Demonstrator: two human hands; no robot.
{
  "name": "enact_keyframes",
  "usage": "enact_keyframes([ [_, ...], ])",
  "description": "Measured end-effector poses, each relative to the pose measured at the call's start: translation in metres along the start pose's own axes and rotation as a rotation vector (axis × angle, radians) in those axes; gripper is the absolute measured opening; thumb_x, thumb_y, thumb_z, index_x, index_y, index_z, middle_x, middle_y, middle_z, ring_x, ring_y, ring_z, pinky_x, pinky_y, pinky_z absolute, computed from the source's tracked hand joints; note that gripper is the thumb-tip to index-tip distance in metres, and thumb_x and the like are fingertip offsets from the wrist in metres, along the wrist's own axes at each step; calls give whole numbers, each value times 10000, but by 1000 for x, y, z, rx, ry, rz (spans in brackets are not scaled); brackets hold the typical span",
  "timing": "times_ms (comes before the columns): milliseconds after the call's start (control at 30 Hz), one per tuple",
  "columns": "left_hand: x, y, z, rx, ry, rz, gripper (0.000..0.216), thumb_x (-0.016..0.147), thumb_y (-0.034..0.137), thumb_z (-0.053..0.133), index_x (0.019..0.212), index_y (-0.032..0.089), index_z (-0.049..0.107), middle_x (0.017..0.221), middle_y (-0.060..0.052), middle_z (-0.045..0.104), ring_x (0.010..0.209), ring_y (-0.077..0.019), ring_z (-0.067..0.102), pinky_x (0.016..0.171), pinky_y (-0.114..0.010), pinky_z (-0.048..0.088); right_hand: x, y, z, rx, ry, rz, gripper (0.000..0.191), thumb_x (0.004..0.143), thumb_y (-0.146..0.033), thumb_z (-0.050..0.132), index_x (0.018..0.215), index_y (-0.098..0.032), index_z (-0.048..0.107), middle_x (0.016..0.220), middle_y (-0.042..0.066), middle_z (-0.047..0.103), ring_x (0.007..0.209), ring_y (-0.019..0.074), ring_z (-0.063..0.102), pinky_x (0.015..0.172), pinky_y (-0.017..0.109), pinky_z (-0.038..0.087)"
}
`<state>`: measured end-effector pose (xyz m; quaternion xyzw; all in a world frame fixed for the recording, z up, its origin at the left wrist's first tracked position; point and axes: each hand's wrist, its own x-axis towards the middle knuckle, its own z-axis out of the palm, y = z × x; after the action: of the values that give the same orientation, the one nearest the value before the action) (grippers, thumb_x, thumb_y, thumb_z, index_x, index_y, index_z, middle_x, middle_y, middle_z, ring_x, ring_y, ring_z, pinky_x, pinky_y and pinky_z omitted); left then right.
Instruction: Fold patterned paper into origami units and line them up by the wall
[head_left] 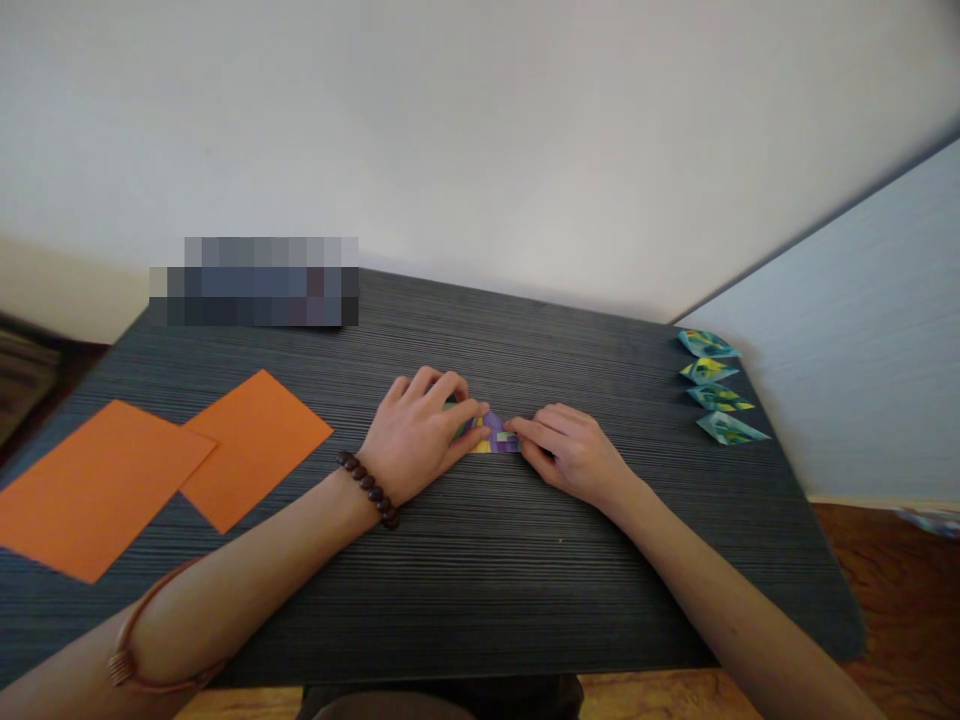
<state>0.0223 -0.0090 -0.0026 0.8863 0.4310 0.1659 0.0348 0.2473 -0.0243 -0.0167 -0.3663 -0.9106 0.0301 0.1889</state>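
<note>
Grip: left hand (416, 430) is curled over the left end of a small folded paper piece (495, 435). Thumb and forefinger are closed on it, and the other fingers are bunched above.

Right hand (574, 455) lies low, its fingers nearly straight and together, with the fingertips (517, 428) on the paper's right end. Can't tell if the thumb pinches from below or the hand only presses down.

The paper has a purple, yellow and green print. It lies flat on the dark striped table (480, 570), near the middle, directly between the two hands and touching both. Its long axis runs left-right, roughly in line with both sets of fingertips. A peak points away from the person. The left hand covers more of it and the right reaches only the edge, so the left is the nearer one.

Further out:
- A dark bead bracelet (369, 488) sits on the left wrist, and a thin bangle (131, 650) is further up that forearm.
- Two orange paper sheets (259, 445) (90, 485) lie flat and overlapping, well to the left of the hands.
- Four folded teal pieces (718, 398) sit in a row along the table's right edge, well apart from the right hand, with their points facing right.
- There is a blurred patch (255, 282) at the far left edge of the table.
- A pale blue panel (862, 380) stands beyond the right edge.
</note>
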Motion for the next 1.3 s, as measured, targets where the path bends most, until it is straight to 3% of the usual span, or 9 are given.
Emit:
enact_keyframes([
  [333, 0, 0, 0, -10, 3, -3, 242, 872, 390, 508, 1025, 269, 652, 989, -53, 586, 919, -230, 475, 741, -373, 381, -23, -5, -6, -54, 11, -18, 228, 877, -167, 457, 994, -128, 649, 665, 34, 568, 623, 141, 507, 614, 286, 440],
  [500, 0, -1, 2, -24, -5, 2, 231, 868, 373, 518, 1021, 261, 650, 996, -51, 582, 931, -228, 471, 753, -370, 386, -29, -7, -6, 4, 32, 47, 225, 867, -149, 459, 982, -143, 652, 694, 39, 591, 642, 137, 523, 633, 278, 449],
  [633, 0, -2, 3, -38, -2, 13, 243, 871, 381, 509, 1023, 252, 649, 993, -57, 579, 926, -224, 471, 767, -370, 396, -19, -8, -4, 95, 65, 125, 256, 876, -149, 438, 1044, -154, 631, 728, 32, 603, 660, 127, 533, 663, 263, 454],
  [867, 0, -1, 2, -35, 25, -14, 249, 866, 394, 515, 1019, 257, 656, 958, -54, 586, 898, -215, 479, 762, -363, 403, 11, -4, 5, 2, -9, 75, 283, 901, -214, 421, 1082, -156, 631, 722, 34, 574, 641, 140, 506, 639, 281, 425],
  [1133, 0, -2, 2, -27, 11, -23, 254, 867, 400, 511, 1030, 269, 655, 969, -51, 587, 900, -221, 481, 750, -362, 395, 0, -4, 3, -121, 19, -29, 284, 913, -233, 413, 1042, -132, 645, 687, 39, 566, 618, 139, 497, 587, 274, 413],
  [1300, 0, -1, 1, -30, 2, -46, 283, 869, 415, 500, 1069, 272, 639, 995, -58, 578, 910, -230, 480, 761, -375, 393, -2, -11, 1, -138, 35, 39, 270, 890, -199, 432, 1031, -145, 656, 676, 31, 568, 615, 135, 509, 609, 272, 434],
])
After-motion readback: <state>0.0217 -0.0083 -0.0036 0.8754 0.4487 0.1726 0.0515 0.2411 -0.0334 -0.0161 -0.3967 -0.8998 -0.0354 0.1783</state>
